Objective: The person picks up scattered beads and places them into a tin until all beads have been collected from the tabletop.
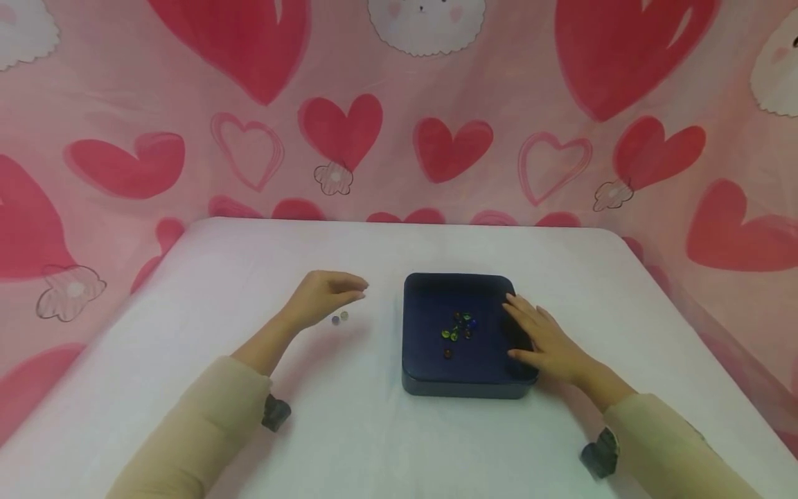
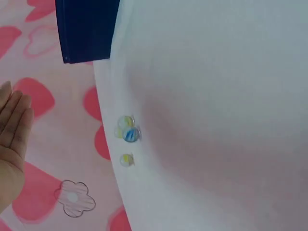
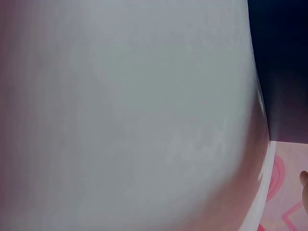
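Over the left half of the white table, my left hand hovers with its fingers extended and thumb apart from them; nothing shows between them. Beneath it lie loose glass marbles: a blue one and a yellowish one show in the head view. The left wrist view has several marbles in a small cluster, including a blue-streaked marble and a separate yellow-streaked marble. My right hand rests at the right rim of a dark blue square box, fingers spread. Several coloured marbles lie inside.
A white cloth covers the table. Behind it hangs a pink curtain printed with red hearts. Dark wrist devices, one on the left sleeve and one on the right sleeve, hang beneath the forearms.
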The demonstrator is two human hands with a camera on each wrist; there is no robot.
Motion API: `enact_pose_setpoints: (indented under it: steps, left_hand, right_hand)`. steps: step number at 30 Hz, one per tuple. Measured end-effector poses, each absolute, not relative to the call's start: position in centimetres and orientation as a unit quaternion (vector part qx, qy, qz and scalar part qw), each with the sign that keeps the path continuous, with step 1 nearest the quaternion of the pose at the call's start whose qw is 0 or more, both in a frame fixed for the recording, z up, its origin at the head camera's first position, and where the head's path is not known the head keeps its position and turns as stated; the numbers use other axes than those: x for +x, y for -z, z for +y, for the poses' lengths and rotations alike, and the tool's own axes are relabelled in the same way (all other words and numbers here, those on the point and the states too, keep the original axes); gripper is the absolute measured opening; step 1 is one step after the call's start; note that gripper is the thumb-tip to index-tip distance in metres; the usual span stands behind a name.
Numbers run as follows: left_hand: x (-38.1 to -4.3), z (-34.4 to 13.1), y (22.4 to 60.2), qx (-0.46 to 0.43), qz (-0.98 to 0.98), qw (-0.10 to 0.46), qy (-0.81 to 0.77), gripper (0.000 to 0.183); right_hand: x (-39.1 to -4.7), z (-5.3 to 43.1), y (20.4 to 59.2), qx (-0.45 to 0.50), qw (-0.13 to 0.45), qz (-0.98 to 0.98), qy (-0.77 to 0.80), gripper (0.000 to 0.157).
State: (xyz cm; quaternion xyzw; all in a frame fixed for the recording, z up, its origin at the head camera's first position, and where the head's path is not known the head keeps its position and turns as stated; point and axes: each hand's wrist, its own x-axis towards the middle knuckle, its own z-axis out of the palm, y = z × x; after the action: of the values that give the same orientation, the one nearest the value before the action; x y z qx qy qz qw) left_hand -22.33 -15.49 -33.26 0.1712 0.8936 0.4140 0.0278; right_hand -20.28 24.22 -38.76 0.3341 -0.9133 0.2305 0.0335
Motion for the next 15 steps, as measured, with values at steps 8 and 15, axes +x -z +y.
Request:
enact_pose_setpoints:
  steps: [8,15]
  left_hand:
    - [-22.7,-17.4,34.3,0.164,0.898,0.032,-0.407,0.027]
    - [-23.5,-19.1,35.4,0.138,0.917,0.039,-0.373,0.029]
  right_hand:
    - [-20.3,24.3,38.8,0.334,0.034,-0.914,-0.228,0.070]
    - [-20.2,24.2,38.8,0.328,0.028,-0.915,-0.233,0.070]
